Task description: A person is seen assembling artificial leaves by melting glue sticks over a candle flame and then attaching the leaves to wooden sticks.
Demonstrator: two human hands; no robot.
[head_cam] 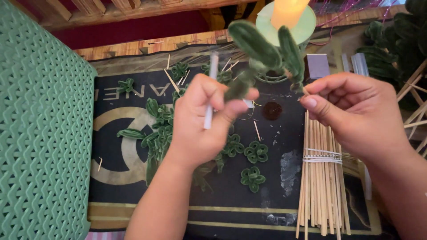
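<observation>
While the fingers (231, 104) of the left hand (200, 120) clench around a thin white stick (211, 91) and pinch the lower stem of a green chenille leaf sprig (262, 49), the right hand (356, 111) closes its thumb and fingertips on the sprig's other end, just under the second of its two fuzzy leaves. The sprig is thus held in the air between both hands, above the dark printed mat (231, 209) that covers the surface, with its two leaves pointing up and away from the person. Directly below the right hand lies one bundle of pale wooden skewers (321, 186), tied once with a white band and running toward the near edge of the mat. Under and beside the left hand, small green chenille flower shapes lie on the mat: three clear ones sit near the middle (253, 153), and a denser green cluster (158, 131) lies to the left, too tangled to count. One small dark brown round spot (272, 110) sits on the mat between the hands. A few loose skewer bits are scattered about. At the far edge stands one lit candle (287, 13) on a pale green round holder. One green woven plastic basket (40, 133) fills the left side.
</observation>
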